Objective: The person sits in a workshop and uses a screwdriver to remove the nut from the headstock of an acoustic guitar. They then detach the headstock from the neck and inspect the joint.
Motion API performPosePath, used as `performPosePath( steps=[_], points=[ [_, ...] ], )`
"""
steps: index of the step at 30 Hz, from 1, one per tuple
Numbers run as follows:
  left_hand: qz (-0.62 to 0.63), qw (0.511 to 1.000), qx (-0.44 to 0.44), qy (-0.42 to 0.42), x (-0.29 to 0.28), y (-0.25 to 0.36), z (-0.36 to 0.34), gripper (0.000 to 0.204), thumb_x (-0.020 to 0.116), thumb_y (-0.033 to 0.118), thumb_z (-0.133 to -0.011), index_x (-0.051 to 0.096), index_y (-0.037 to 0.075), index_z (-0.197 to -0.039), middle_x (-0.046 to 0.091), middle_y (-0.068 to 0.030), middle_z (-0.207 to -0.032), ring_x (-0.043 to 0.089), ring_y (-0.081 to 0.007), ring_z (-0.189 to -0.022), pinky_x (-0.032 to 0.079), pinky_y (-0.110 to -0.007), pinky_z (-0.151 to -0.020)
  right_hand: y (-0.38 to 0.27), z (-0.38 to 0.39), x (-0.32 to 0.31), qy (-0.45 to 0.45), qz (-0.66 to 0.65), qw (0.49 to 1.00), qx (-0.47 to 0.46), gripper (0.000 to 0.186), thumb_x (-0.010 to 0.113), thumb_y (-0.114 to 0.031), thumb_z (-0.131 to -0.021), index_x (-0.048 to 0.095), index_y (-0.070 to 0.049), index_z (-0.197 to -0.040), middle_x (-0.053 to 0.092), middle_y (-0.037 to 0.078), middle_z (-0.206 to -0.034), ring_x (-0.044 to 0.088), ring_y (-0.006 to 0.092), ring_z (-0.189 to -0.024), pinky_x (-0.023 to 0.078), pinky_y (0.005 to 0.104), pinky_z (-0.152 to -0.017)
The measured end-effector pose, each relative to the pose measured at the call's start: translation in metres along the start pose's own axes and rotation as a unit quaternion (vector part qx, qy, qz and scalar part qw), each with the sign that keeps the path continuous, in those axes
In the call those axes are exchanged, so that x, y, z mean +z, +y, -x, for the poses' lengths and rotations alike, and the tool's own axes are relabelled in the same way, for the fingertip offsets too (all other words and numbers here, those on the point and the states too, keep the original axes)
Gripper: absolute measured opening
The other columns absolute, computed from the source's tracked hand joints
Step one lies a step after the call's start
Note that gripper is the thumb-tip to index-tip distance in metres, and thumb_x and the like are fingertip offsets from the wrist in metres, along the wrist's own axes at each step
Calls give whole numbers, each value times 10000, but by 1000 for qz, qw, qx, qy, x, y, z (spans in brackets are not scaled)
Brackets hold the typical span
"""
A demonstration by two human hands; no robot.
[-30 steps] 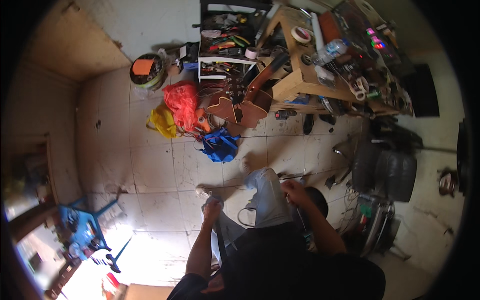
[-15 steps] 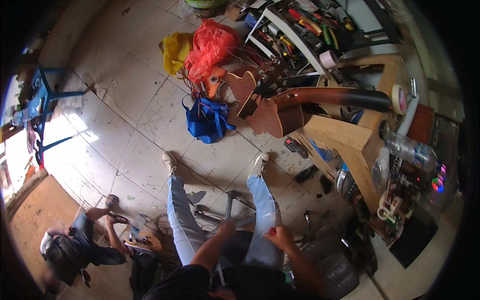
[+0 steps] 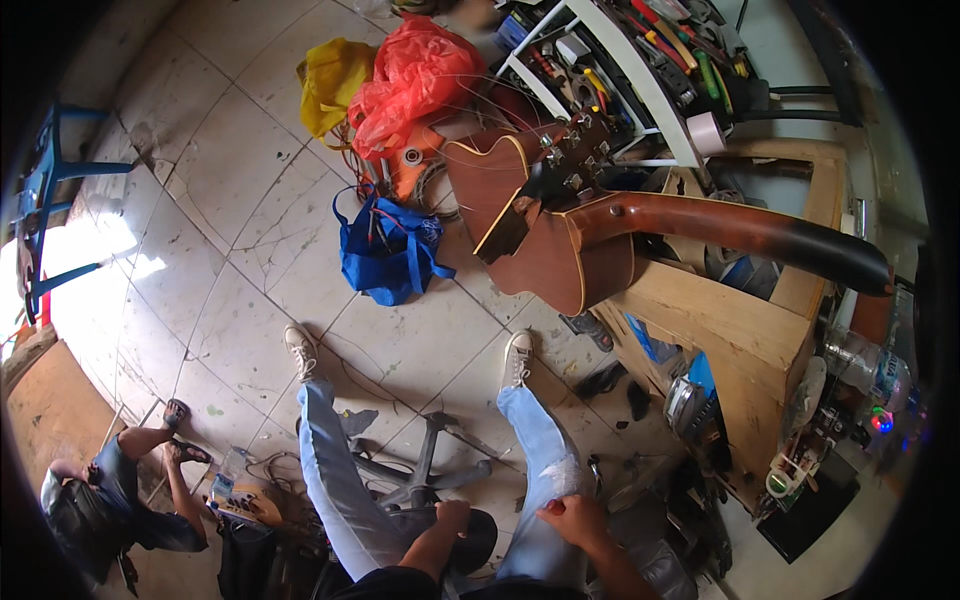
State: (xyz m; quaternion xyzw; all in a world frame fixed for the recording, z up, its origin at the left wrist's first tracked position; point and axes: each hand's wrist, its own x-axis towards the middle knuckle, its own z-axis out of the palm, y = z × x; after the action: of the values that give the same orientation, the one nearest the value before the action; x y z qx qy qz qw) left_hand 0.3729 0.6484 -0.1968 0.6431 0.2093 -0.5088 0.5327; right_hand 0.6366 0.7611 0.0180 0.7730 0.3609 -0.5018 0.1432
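Observation:
Closed in a fist, my left hand (image 3: 452, 517) rests at the black seat (image 3: 478, 540) between my legs; anything in it is hidden. My right hand (image 3: 578, 522) is over my right thigh, fingers pinched on a small reddish thing (image 3: 553, 508) too small to name. Beyond my knees, a brown guitar (image 3: 575, 262) lies at the corner of a wooden frame bench, apart from both hands. Its reddish-brown neck (image 3: 730, 225) reaches right across the bench. A dark headstock (image 3: 570, 160) with metal tuners lies against the body.
A blue bag (image 3: 390, 255), a red plastic bag (image 3: 425, 80) and a yellow bag (image 3: 335, 85) lie on the tiles. A rack of tools (image 3: 660, 60) stands far right, beside the wooden bench (image 3: 720, 310). Another person (image 3: 120, 490) sits at left. A chair base (image 3: 425, 465) is between my feet.
The view has shifted, and the guitar and bench appear larger. Both hands have moved slightly lower in view; the right one keeps its pinch on the small reddish thing.

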Motion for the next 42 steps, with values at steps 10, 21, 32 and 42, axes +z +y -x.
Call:
performPosePath(
  steps=[10,21,32,42],
  points=[
    [-4,988,82,130,-28,-47,17,493,880,308,-664,663,113,-1062,730,-136,-1046,717,-323,-997,582,-454,-827,3,-4,-2,48,-52,997,-10,502,799,-508,-778,712,-13,-773,695,218,-763,689,415,-745,541,480,-683],
    [9,992,69,109,-168,-112,71,552,835,345,-629,696,80,-1093,716,-183,-1088,678,-364,-1074,540,-472,-928,-21,-39,-13,132,-57,989,-46,434,793,-438,-798,722,-11,-775,704,213,-763,696,406,-755,543,486,-725],
    [-48,975,115,185,-259,-133,74,657,834,452,-692,687,73,-1208,705,-183,-1178,669,-343,-1118,529,-456,-945,-26,-95,5,243,-136,953,-120,403,742,-418,-846,692,-19,-839,706,196,-754,704,378,-715,553,464,-717],
    [-153,969,79,177,-269,-115,80,711,820,500,-718,651,85,-1270,697,-171,-1202,647,-354,-1148,513,-457,-966,-22,-95,33,241,-329,905,-123,299,733,-289,-871,626,-17,-809,592,78,-506,581,173,-392,471,334,-408]
  ],
)
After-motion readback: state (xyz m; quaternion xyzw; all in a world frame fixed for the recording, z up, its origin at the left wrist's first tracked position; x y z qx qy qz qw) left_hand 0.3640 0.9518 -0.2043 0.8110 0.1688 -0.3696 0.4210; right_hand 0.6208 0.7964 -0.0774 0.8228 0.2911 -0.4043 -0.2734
